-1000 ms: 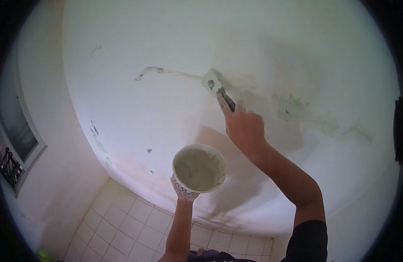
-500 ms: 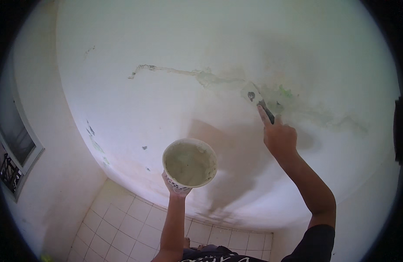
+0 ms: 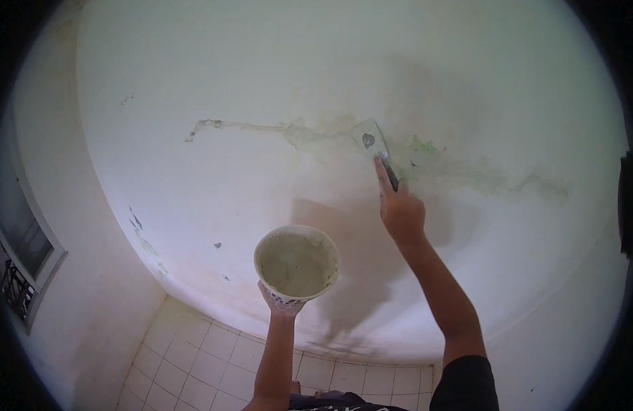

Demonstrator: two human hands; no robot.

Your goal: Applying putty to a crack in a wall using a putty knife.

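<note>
My left hand (image 3: 281, 301) grips a white tub (image 3: 297, 266) from below and behind, its open mouth facing me. Greyish filler paste (image 3: 296, 267) coats the inside of the tub. With my right hand (image 3: 403, 214) I hold a putty knife (image 3: 371, 140) by its dark handle, the forefinger stretched along it. The knife's broad metal blade lies against the white wall (image 3: 262, 61), over a long crack partly covered with damp-looking grey filler (image 3: 316, 139). To the left, a bare, chipped stretch of the crack (image 3: 210, 124) bends downward at its end.
Green patches (image 3: 424, 145) show on the wall right of the blade. A window (image 3: 25, 240) is set in the left side wall. Pale square tiles cover the floor (image 3: 193, 356) below. Chipped paint marks (image 3: 142, 233) run near the left corner, and a dark object (image 3: 627, 205) stands at the right edge.
My right hand and the putty knife have moved left along the crack. The tub stays at nearly the same place in my left hand, while the view has shifted slightly.
</note>
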